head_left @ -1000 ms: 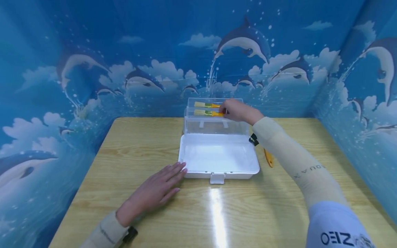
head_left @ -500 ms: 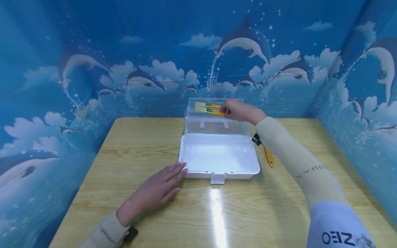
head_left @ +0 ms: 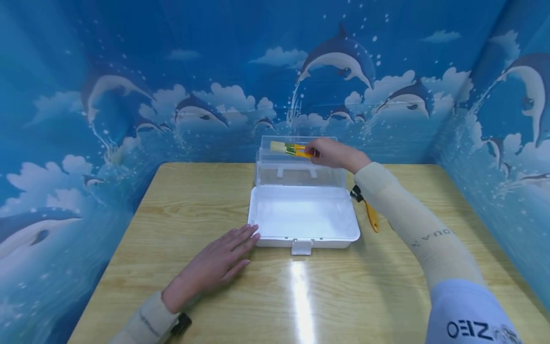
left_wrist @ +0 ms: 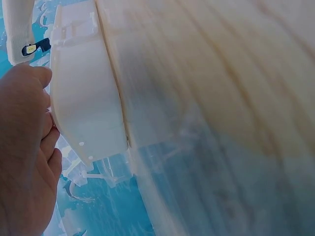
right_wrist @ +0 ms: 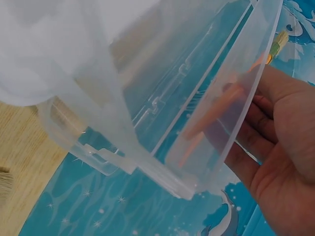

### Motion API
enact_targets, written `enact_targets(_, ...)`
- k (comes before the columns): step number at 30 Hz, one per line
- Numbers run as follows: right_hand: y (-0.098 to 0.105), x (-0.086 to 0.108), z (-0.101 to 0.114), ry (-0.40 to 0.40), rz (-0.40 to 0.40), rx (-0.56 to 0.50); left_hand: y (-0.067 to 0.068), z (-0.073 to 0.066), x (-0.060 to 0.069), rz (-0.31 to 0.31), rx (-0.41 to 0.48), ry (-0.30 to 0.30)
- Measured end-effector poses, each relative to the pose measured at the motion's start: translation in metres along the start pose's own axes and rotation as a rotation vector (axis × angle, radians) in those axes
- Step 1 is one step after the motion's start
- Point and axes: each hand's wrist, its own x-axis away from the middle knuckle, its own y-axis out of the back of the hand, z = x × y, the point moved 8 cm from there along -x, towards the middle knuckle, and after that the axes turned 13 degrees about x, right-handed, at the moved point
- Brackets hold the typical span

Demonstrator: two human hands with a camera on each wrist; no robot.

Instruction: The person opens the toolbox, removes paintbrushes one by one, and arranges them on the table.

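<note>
Two brushes (head_left: 295, 150) have closed up: bristles spaced apart 1 s ago, now overlapping. R hand (head_left: 334, 154) pinches both by the handles, upper ctr of frame, seen against raised clear lid (head_left: 301, 176). L hand (head_left: 212, 265), lower left, fingers straight, grips nothing; fingertips touch lower-left corner of white box (head_left: 306, 215), mid-frame. Another orange handle (head_left: 372, 218) on table (head_left: 197, 196), right of box, partly hidden by R sleeve (head_left: 404, 220). Dolphin backdrop (head_left: 232, 48) up top.

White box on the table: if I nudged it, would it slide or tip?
The white box is low and broad, so it would probably slide. Its smooth, plastic-looking walls suggest it's light and fairly stiff. The clear raised part behind looks thin, so it might wobble.
</note>
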Motion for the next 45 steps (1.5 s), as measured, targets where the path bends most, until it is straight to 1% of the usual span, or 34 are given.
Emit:
enact_targets(9,0.001,0.003,0.000,-0.001,-0.025,-0.005,-0.001,0.000,-0.001,0.007,0.010,0.000)
enact_targets(16,0.003,0.008,0.000,0.007,-0.041,-0.024,0.000,-0.002,0.000,0.000,0.001,-0.007)
enact_targets(25,0.012,0.015,-0.006,-0.022,-0.080,-0.020,0.001,-0.002,-0.002,-0.003,-0.006,-0.023)
enact_targets(29,0.012,0.016,-0.009,-0.045,-0.084,-0.008,-0.001,-0.001,-0.002,0.012,-0.014,-0.010)
enact_targets(33,0.012,0.019,-0.009,-0.048,-0.104,-0.014,-0.001,-0.001,-0.002,0.021,-0.019,-0.001)
enact_targets(37,0.013,0.024,-0.010,-0.047,-0.130,-0.020,-0.001,-0.001,-0.001,0.017,-0.031,-0.006)
enact_targets(45,0.012,0.030,-0.010,-0.058,-0.141,-0.016,-0.002,-0.001,0.000,0.021,-0.054,-0.006)
